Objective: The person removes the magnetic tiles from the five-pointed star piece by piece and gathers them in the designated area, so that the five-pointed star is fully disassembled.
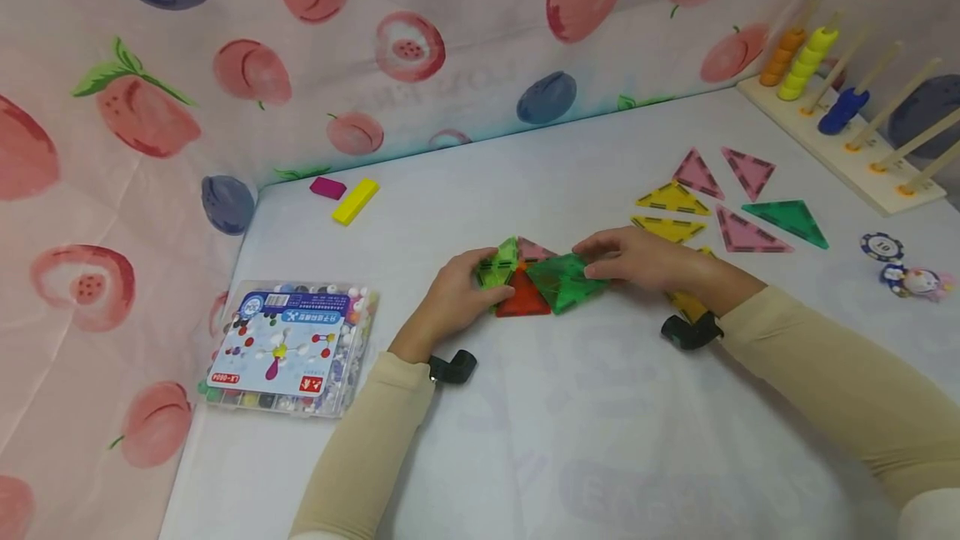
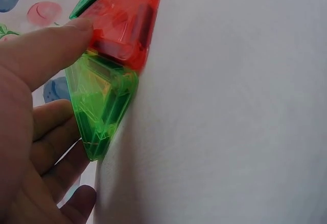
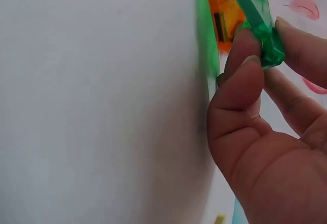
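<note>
My left hand holds the left side of a small cluster of magnetic tiles, around a lime green triangular tile. In the left wrist view its thumb overlaps the red triangular tile, and the other fingers lie behind the lime green tile. At the cluster's right, my right hand pinches a dark green triangular tile by its corner. That green tile stands tilted in the right wrist view, close to an orange-looking tile. A pink tile shows behind the red one.
Loose pink, yellow and green triangles lie at the right. Beyond them stand a peg counting board, a chip and a figurine. A boxed molecule set and two small blocks sit left.
</note>
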The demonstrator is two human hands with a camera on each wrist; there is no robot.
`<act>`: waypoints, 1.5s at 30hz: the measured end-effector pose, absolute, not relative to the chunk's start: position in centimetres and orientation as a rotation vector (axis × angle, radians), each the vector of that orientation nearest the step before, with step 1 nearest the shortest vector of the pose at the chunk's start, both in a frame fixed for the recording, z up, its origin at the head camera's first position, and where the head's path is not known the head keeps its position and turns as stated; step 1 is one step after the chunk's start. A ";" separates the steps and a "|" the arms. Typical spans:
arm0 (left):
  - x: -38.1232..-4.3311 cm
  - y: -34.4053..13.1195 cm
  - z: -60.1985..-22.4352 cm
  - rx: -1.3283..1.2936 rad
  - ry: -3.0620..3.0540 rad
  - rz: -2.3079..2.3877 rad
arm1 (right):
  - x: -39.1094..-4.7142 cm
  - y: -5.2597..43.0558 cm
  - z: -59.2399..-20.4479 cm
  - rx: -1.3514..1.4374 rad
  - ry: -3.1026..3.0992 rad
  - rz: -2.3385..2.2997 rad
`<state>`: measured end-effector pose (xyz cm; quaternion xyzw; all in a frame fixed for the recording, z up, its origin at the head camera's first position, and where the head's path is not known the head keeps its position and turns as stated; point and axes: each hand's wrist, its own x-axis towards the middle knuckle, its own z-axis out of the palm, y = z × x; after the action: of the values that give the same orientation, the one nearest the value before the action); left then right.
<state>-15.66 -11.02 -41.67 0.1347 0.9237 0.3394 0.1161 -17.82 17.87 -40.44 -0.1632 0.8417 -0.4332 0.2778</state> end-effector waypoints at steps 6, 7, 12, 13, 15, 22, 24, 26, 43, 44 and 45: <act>-15.6 -11.0 -41.7 0.382 2.703 0.990 | -17.3 19.3 -39.8 -0.433 2.329 -1.100; -15.5 -11.0 -41.7 0.380 2.703 0.990 | -17.2 19.5 -39.6 -0.411 2.333 -1.108; -15.5 -11.0 -41.6 0.392 2.705 1.003 | -18.2 21.1 -37.8 -0.403 2.486 -1.066; -15.5 -11.0 -41.6 0.394 2.707 1.006 | -18.7 21.4 -37.3 -0.416 2.524 -1.049; -15.5 -10.9 -41.6 0.395 2.708 1.010 | -20.0 22.1 -36.5 -0.422 2.580 -1.024; -15.7 -11.0 -41.7 0.398 2.691 1.012 | -25.2 22.7 -36.0 -0.359 2.586 -0.961; -15.8 -10.9 -41.7 0.401 2.692 1.009 | -26.4 22.6 -36.3 -0.340 2.569 -0.965; -15.9 -11.0 -41.7 0.388 2.693 1.001 | -27.5 22.4 -36.5 -0.323 2.562 -0.976; -15.7 -11.1 -41.6 0.372 2.699 0.976 | -20.6 19.3 -38.1 -0.667 2.547 -0.816; -15.7 -11.1 -41.6 0.374 2.699 0.977 | -19.8 18.8 -38.3 -0.694 2.501 -0.825; -15.8 -11.2 -41.5 0.371 2.697 0.980 | -19.1 18.2 -38.5 -0.720 2.466 -0.829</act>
<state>-15.80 -11.19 -41.53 0.1271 0.9250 0.3361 0.1238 -19.08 18.22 -38.54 -0.2601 0.8913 -0.2997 0.2194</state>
